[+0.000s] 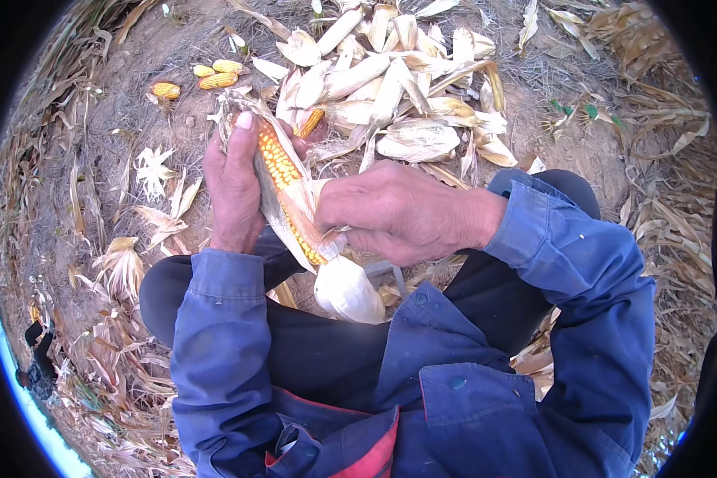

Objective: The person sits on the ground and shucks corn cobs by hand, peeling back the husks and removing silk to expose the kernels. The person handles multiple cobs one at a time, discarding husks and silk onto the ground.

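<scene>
An ear of corn [279, 164] with orange-yellow kernels lies tilted in its partly opened dry husk, in front of my body. My left hand [237, 173] grips the ear's upper end, thumb over the front and fingertips showing behind it. My right hand [388, 212] is closed on the pale husk [328, 245] at the lower right side of the ear. Below it, a white husk leaf [348, 291] hangs, folded down between my legs. The fingertips of my right hand are partly hidden.
A heap of husks and husked-looking ears [388, 89] lies ahead on the soil. Bare yellow ears [218, 80] lie at the upper left, another ear [310, 122] by the heap. Dry stalks [675, 239] line the right. Another person [39, 364] is at the far left.
</scene>
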The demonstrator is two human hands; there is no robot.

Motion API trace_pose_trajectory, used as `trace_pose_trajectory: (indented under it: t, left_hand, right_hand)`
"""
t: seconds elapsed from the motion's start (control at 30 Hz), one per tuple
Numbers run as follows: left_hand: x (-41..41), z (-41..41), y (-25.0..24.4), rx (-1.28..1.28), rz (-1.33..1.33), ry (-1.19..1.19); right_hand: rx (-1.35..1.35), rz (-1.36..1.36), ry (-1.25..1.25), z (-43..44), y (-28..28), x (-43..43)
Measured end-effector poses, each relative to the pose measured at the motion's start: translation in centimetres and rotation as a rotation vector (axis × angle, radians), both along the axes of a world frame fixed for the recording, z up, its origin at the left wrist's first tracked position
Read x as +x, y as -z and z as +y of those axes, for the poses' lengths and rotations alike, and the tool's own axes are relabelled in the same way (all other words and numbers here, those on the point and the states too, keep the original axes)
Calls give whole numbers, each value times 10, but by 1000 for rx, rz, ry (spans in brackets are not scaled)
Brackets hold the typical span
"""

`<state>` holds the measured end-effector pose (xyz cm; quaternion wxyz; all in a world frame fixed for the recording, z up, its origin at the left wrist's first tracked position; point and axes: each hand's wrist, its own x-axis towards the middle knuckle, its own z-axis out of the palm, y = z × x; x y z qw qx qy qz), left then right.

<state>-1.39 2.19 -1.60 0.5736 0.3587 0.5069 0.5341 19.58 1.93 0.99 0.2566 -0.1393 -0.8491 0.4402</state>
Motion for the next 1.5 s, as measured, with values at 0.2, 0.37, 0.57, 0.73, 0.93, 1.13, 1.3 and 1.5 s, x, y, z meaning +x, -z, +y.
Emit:
trace_pose_trajectory:
  t: [0.2, 0.37, 0.57, 0.73, 0.93, 1.13, 1.3, 1.5]
  left_hand:
    - [-22, 16, 5, -37, -63, -115]
    - [-32, 19, 5, -14, -130, -153]
    - [-32, 22, 7, 26, -158, -236]
    - [-36, 21, 3, 164, -37, -200]
    - [-13, 14, 4, 262, 189, -133]
    - [0, 6, 10, 229, 198, -51]
    - [3, 6, 8, 166, 154, -3]
    - [-7, 11, 11, 185, 148, -79]
  right_hand:
    - [-324, -208, -557, -35, -2, 5]
    - [-274, -478, -761, -31, 14, 10]
    - [-261, -558, -761, -33, 30, 11]
    - [4, -865, -414, -21, 44, 12]
    - [35, -479, 204, 5, 20, 10]
    - [81, -133, 430, 0, 16, -5]
    - [-52, 153, 321, -7, 30, -11]
    - [-64, -440, -139, -5, 22, -2]
